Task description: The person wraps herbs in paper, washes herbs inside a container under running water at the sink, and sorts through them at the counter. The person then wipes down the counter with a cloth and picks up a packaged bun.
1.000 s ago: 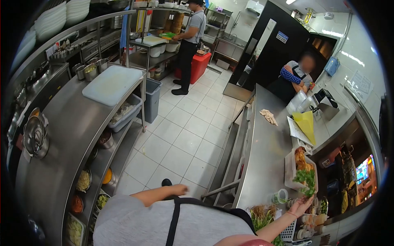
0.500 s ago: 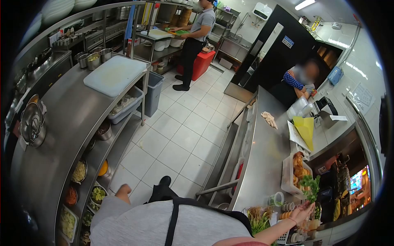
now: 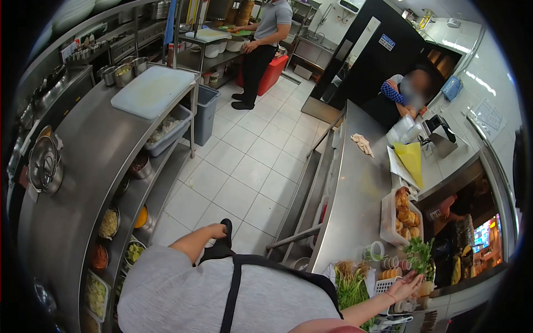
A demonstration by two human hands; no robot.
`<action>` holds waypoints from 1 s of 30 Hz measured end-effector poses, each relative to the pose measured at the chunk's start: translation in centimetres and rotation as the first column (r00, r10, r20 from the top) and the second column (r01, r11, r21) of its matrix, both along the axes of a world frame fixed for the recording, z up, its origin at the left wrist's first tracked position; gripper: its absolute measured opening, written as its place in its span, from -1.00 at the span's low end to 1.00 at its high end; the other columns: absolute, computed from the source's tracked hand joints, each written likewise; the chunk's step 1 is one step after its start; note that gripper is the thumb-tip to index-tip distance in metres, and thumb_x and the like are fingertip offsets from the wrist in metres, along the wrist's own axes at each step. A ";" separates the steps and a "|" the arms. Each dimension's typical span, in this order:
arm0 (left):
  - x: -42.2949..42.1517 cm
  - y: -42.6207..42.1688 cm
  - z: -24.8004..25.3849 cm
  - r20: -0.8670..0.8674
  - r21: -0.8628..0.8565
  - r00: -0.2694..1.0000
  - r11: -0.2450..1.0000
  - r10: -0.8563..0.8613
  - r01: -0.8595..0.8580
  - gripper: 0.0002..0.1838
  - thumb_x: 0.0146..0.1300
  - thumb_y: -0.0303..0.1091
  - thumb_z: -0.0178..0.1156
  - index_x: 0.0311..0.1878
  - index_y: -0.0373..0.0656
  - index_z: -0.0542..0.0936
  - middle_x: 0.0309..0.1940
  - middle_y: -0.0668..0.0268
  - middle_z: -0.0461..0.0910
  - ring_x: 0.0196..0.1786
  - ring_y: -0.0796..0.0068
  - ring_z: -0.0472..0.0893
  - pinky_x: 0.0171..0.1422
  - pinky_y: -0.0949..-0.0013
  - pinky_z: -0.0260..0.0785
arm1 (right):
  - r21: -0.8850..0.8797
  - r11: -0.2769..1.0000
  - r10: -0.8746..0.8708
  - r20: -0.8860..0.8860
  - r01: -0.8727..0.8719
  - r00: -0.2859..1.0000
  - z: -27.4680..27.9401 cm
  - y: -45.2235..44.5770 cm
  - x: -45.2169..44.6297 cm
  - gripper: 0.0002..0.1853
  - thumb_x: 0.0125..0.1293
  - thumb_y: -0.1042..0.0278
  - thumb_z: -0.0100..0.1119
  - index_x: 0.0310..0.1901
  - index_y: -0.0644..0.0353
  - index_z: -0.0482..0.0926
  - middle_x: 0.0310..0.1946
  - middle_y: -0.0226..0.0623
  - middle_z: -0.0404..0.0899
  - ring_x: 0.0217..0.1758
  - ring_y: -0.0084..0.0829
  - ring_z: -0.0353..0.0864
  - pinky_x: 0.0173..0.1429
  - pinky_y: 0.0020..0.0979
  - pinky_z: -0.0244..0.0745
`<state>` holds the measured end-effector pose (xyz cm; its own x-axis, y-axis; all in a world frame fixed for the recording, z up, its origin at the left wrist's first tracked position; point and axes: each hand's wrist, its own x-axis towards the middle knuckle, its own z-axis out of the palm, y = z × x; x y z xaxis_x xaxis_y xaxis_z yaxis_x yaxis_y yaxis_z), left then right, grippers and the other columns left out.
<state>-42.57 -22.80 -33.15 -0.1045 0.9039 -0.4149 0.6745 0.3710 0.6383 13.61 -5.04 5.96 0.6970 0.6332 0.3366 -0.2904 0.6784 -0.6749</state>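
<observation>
My right hand (image 3: 406, 286) reaches over the steel counter on the right, its fingers closed round the lower end of a leafy green herb bunch (image 3: 420, 254). Close to that hand stand a white plastic basket (image 3: 384, 285) and a small clear tub (image 3: 375, 251). More long-stemmed greens (image 3: 351, 283) lie beside my forearm. Just above them is a clear container (image 3: 390, 226) of browned, roasted-looking food pieces (image 3: 407, 208). My left hand (image 3: 215, 231) hangs over the floor in front of my body, fingers curled, with nothing seen in it.
A steel worktable on the left carries a white cutting board (image 3: 152, 91) and metal pots (image 3: 123, 75); food bowls fill its lower shelf. A grey bin (image 3: 205, 114) stands at its end. One person (image 3: 272, 33) works at the back; another (image 3: 408, 97) leans on the right counter's far end.
My left hand has swung forward and to the right. The herb bunch has moved with my right hand, away from the container of browned food. The whole view has shifted slightly.
</observation>
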 end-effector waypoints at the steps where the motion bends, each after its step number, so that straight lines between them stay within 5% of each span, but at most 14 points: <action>1: -0.6 -1.0 1.2 -0.036 -0.050 0.996 0.996 0.077 -0.078 -0.69 -0.05 -0.19 0.20 -0.24 -0.15 0.63 -0.27 0.12 0.62 -0.15 0.16 0.59 -0.04 0.19 0.42 | -0.021 0.999 -0.035 0.004 0.035 0.999 0.6 -1.1 -0.9 -0.77 0.30 0.41 0.05 -0.05 0.30 0.40 -0.01 -0.18 0.40 -0.07 -0.39 0.48 0.05 -0.53 0.49; 5: -3.1 -7.1 -1.4 -0.130 -0.140 0.980 0.975 0.153 -0.171 -0.73 -0.01 -0.18 0.18 -0.31 -0.15 0.63 -0.24 0.13 0.62 -0.14 0.16 0.59 -0.02 0.20 0.41 | -0.038 0.998 -0.043 0.029 0.044 0.999 -0.7 -1.7 -0.7 -0.78 0.30 0.40 0.05 -0.06 0.26 0.40 -0.06 -0.19 0.43 -0.08 -0.39 0.48 0.08 -0.49 0.47; 12: -4.6 -17.4 -6.8 -0.180 -0.468 0.977 0.883 -0.115 0.018 -0.65 -0.01 -0.18 0.18 -0.20 -0.19 0.64 -0.18 0.07 0.60 -0.12 0.15 0.59 -0.01 0.22 0.42 | -0.076 0.996 0.035 -0.013 -0.036 0.999 -0.9 -1.4 -3.2 -0.78 0.30 0.41 0.06 -0.05 0.25 0.37 -0.10 -0.21 0.44 -0.10 -0.41 0.49 0.07 -0.48 0.47; 14: -3.9 -18.3 -5.9 -0.139 -0.622 0.990 0.774 0.038 -0.117 -0.64 0.04 -0.14 0.16 -0.22 -0.22 0.64 -0.17 0.08 0.60 -0.13 0.16 0.60 -0.02 0.23 0.43 | -0.056 0.995 0.090 0.034 -0.088 0.995 0.1 -2.1 -3.3 -0.77 0.29 0.42 0.06 -0.05 0.25 0.37 -0.09 -0.22 0.45 -0.09 -0.42 0.49 0.06 -0.49 0.47; 15: -4.5 -18.5 -9.4 -0.104 -0.619 0.984 0.783 -0.145 0.050 -0.62 0.06 -0.10 0.16 -0.21 -0.23 0.63 -0.18 0.10 0.61 -0.15 0.16 0.60 -0.03 0.23 0.43 | -0.046 0.997 0.064 0.049 -0.062 0.997 0.1 -1.9 -2.5 -0.78 0.29 0.43 0.06 -0.06 0.25 0.39 -0.09 -0.23 0.45 -0.09 -0.43 0.49 0.05 -0.52 0.47; 18: -3.5 -15.9 -10.4 -0.250 -0.455 0.925 0.878 -0.285 0.148 -0.65 0.05 -0.12 0.19 -0.16 -0.14 0.63 -0.15 0.14 0.61 -0.15 0.16 0.60 -0.04 0.21 0.43 | -0.081 0.996 0.026 0.050 -0.022 0.998 0.8 -2.3 -1.8 -0.79 0.28 0.43 0.07 -0.06 0.24 0.40 -0.07 -0.23 0.45 -0.09 -0.43 0.49 0.04 -0.54 0.47; 19: -2.3 -15.1 -10.0 -0.238 -0.455 0.857 0.832 -0.456 0.317 -0.67 0.05 -0.14 0.20 -0.14 -0.08 0.63 -0.15 0.16 0.60 -0.14 0.16 0.59 -0.05 0.20 0.43 | -0.100 0.995 0.024 0.072 -0.016 0.997 0.9 -2.4 -1.3 -0.79 0.29 0.44 0.06 -0.05 0.24 0.41 -0.05 -0.23 0.45 -0.07 -0.42 0.49 0.02 -0.54 0.47; 20: -2.4 -12.3 -8.5 -0.245 -0.447 0.761 0.767 -0.601 0.461 -0.67 0.06 -0.15 0.20 -0.11 -0.03 0.62 -0.14 0.18 0.60 -0.14 0.16 0.59 -0.06 0.19 0.43 | -0.102 0.995 0.028 0.067 -0.021 0.997 1.0 -1.9 -1.4 -0.79 0.29 0.44 0.06 -0.05 0.24 0.41 -0.05 -0.23 0.45 -0.07 -0.42 0.49 0.02 -0.54 0.47; 22: -2.9 -7.5 -3.7 0.069 -0.447 0.989 0.883 -0.129 0.147 -0.75 0.09 -0.15 0.16 -0.26 -0.09 0.60 -0.36 0.23 0.58 -0.31 0.31 0.56 -0.36 0.18 0.41 | -0.032 0.999 -0.002 0.019 0.003 1.000 0.9 -2.0 -1.0 -0.77 0.29 0.43 0.06 -0.04 0.24 0.40 -0.05 -0.24 0.45 -0.09 -0.43 0.49 0.00 -0.54 0.48; 23: -2.8 -4.7 0.2 0.181 -0.505 0.964 0.860 0.195 -0.079 -0.80 0.06 -0.21 0.16 -0.32 -0.10 0.60 -0.42 0.23 0.57 -0.35 0.34 0.55 -0.43 0.19 0.41 | -0.009 1.000 0.010 0.017 -0.009 1.000 0.7 -1.6 -0.8 -0.78 0.30 0.43 0.05 -0.04 0.25 0.40 -0.05 -0.24 0.45 -0.10 -0.42 0.49 -0.01 -0.54 0.48; 24: -6.3 -0.9 -3.5 0.283 -0.278 0.958 0.960 0.038 0.044 -0.78 0.08 -0.16 0.16 -0.39 -0.11 0.56 -0.51 0.25 0.51 -0.42 0.41 0.50 -0.57 0.24 0.33 | -0.019 1.000 0.002 0.006 -0.002 1.000 0.3 -1.3 -0.7 -0.78 0.30 0.43 0.05 -0.04 0.25 0.40 -0.05 -0.24 0.45 -0.10 -0.42 0.49 -0.01 -0.54 0.48; 25: -6.2 1.8 5.2 0.231 -0.263 0.925 0.935 0.301 -0.238 -0.66 0.08 -0.10 0.18 -0.16 -0.13 0.54 -0.46 0.23 0.52 -0.41 0.39 0.50 -0.53 0.25 0.34 | -0.004 0.999 0.035 0.033 -0.035 0.999 0.0 -1.2 -0.4 -0.79 0.30 0.43 0.04 -0.05 0.25 0.40 -0.05 -0.23 0.45 -0.10 -0.42 0.49 0.00 -0.54 0.47; 27: -9.4 8.1 12.8 0.157 0.159 0.905 0.894 0.395 -0.418 -0.31 0.10 -0.07 0.21 0.25 -0.16 0.25 -0.29 0.17 0.54 -0.34 0.35 0.53 -0.20 0.29 0.40 | -0.004 0.998 0.067 0.058 -0.067 0.996 0.4 -1.6 -1.2 -0.81 0.31 0.45 0.03 -0.07 0.25 0.40 -0.05 -0.22 0.45 -0.09 -0.41 0.49 0.03 -0.53 0.46; 30: -10.8 13.6 29.1 0.345 0.516 0.855 0.682 0.388 -0.518 -0.44 0.14 -0.20 0.20 0.18 -0.18 0.33 -0.32 0.27 0.52 -0.25 0.48 0.49 -0.19 0.38 0.35 | -0.041 0.997 0.068 0.031 -0.067 0.997 0.0 -2.4 -0.2 -0.81 0.31 0.45 0.03 -0.07 0.25 0.40 -0.06 -0.22 0.45 -0.09 -0.42 0.49 0.03 -0.52 0.46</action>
